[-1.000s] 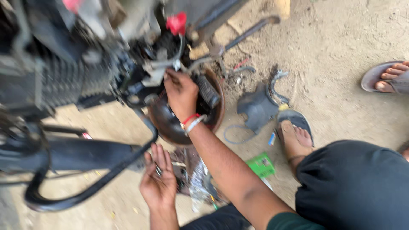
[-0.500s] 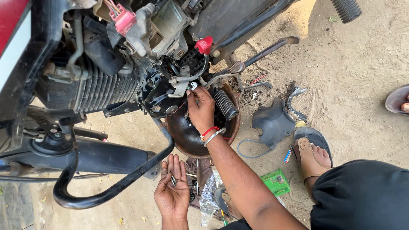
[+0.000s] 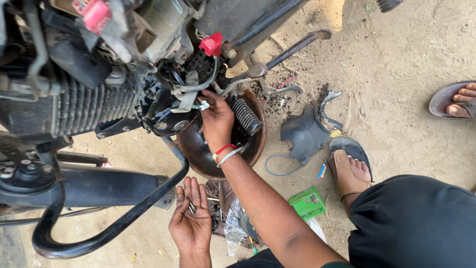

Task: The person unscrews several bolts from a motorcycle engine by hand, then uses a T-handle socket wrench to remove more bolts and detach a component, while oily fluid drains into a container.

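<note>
My right hand reaches up to the open side of a motorcycle engine and pinches a small white part at the engine case. A red thread and a metal bangle circle that wrist. My left hand lies palm up below, fingers spread, with a few small dark bolts resting in the palm. A round dark metal pan sits on the ground under the engine, behind my right forearm. A ribbed black footpeg juts out beside my right hand.
Black exhaust pipe and crash-guard tube run at left. On the dirt lie a black plastic cover, a green box, a plastic bag and a wire loop. My sandalled foot is right; another person's foot is far right.
The view has shifted, so the engine and hands sit lower and more to the right in frame. My right hand stays at the engine case; my left palm still holds the bolts.
</note>
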